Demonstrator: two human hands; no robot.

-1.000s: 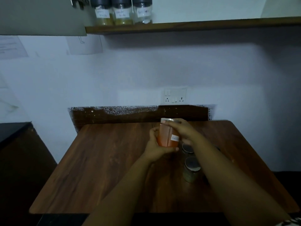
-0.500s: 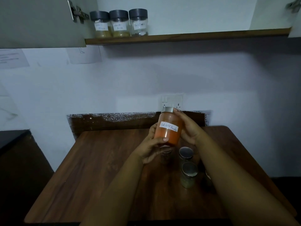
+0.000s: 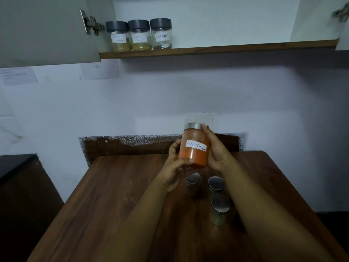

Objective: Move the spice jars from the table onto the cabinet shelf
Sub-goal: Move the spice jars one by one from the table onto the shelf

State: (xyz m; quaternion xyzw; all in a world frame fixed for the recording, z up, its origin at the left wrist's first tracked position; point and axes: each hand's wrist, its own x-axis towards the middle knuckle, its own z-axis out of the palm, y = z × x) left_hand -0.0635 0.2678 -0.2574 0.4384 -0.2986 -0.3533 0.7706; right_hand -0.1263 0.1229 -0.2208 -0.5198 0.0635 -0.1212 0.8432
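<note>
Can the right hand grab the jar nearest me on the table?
Probably not yet. The right hand and left hand both hold the red chilli powder jar; nothing covers the nearest jar on the table.

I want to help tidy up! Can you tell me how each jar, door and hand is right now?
Red chilli powder jar: lidded, lifted above the table, slightly tilted.
Left hand: grips the jar's lower part.
Right hand: holds the jar's side.
Three table jars: lidded, upright.
Three shelf jars: lidded, upright.
Cabinet door: open.
</note>
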